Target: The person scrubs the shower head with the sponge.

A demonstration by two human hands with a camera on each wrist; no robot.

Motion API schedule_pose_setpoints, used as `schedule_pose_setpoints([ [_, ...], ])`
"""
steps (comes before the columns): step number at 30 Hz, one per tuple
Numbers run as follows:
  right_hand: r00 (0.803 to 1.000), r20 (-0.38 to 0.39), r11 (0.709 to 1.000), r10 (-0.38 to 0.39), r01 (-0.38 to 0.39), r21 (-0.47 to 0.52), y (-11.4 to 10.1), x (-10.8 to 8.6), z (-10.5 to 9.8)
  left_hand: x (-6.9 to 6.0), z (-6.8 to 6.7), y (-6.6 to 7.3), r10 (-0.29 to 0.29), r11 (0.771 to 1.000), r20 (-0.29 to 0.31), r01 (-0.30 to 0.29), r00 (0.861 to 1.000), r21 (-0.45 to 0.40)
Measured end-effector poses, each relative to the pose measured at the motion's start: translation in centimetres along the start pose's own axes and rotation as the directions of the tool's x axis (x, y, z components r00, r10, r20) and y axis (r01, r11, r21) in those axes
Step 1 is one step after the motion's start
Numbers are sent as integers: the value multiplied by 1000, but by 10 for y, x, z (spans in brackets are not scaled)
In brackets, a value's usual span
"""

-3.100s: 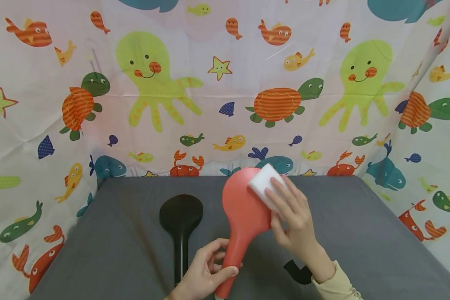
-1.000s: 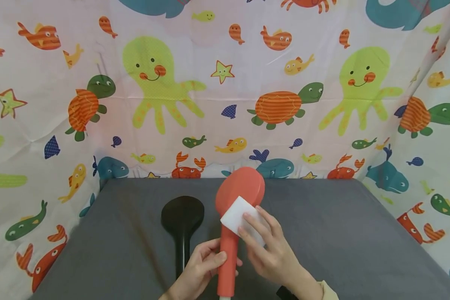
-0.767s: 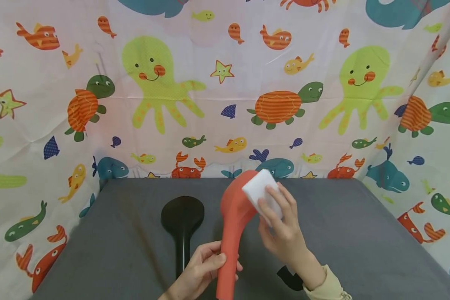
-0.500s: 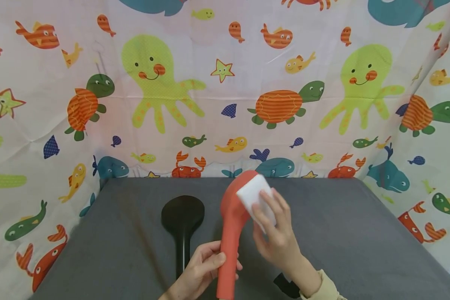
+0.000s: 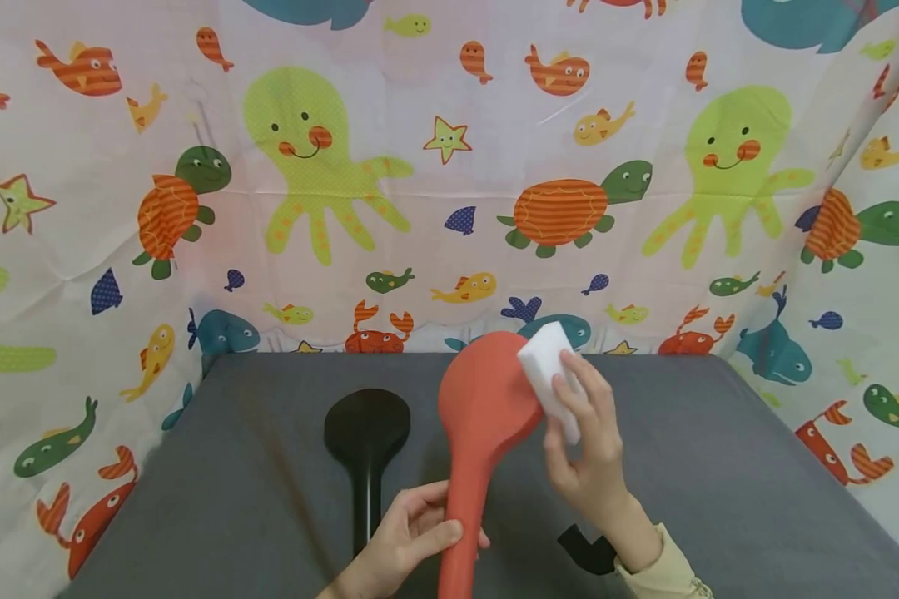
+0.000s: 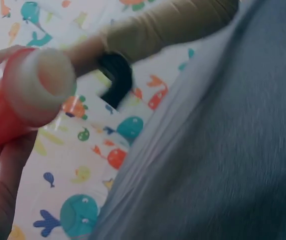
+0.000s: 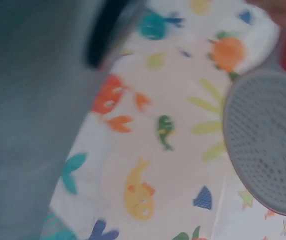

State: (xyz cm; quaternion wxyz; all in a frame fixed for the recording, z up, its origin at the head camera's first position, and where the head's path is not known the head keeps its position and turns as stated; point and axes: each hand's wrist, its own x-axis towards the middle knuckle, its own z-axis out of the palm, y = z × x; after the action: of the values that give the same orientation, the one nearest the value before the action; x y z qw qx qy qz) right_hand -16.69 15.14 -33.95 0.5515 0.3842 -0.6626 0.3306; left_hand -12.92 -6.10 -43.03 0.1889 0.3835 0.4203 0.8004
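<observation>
A coral-red handheld shower head (image 5: 483, 395) is held up above the grey table. My left hand (image 5: 408, 532) grips its handle, fingers behind and thumb across the front. My right hand (image 5: 590, 441) pinches a white sponge (image 5: 547, 366) at the right edge of the shower head's round back. The left wrist view shows the handle's pale, hollow end (image 6: 43, 85). In the right wrist view the grey spray face (image 7: 270, 140) with its many small holes is visible; the right hand and sponge are not in that view.
A black shower head (image 5: 367, 428) lies on the grey table (image 5: 719, 466), left of the red one. A black strap-like piece (image 5: 588, 549) shows by the right wrist. A curtain with sea animals (image 5: 419, 75) hangs behind and at both sides.
The sponge has gone from the neck of the shower head up and right to its head's edge. My left hand has turned the shower head, so its round back shows more broadly.
</observation>
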Motion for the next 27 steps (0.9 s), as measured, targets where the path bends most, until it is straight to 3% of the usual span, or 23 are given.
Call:
schedule_pose_setpoints([
  [2,988,0,985,152,-152,87,-3,9,-5,0,-1,0,16,998,25,-17,1000,53],
  [4,963,19,951,268,-267,157,-4,14,-9,1,-1,0,38,992,42,-43,998,121],
  [7,935,50,906,351,-352,235,-2,7,-11,1,0,0,95,968,35,-100,995,229],
  [13,921,124,858,369,-389,335,-8,-28,0,3,-4,0,222,914,-61,-186,973,362],
  [16,921,149,850,359,-389,357,-16,-39,6,4,-6,0,265,890,-84,-210,961,403],
  [19,920,144,849,364,-391,355,-17,-36,5,5,-6,-1,284,873,-70,-228,956,431],
  [22,916,109,850,385,-398,344,-16,-18,-3,5,-7,-4,274,852,-40,-223,961,474],
  [24,912,82,860,401,-406,311,-15,-3,-10,5,-9,-7,268,810,-8,-220,963,543],
  [27,907,58,877,416,-417,237,-9,12,-21,4,-11,-11,259,710,47,-223,965,668],
])
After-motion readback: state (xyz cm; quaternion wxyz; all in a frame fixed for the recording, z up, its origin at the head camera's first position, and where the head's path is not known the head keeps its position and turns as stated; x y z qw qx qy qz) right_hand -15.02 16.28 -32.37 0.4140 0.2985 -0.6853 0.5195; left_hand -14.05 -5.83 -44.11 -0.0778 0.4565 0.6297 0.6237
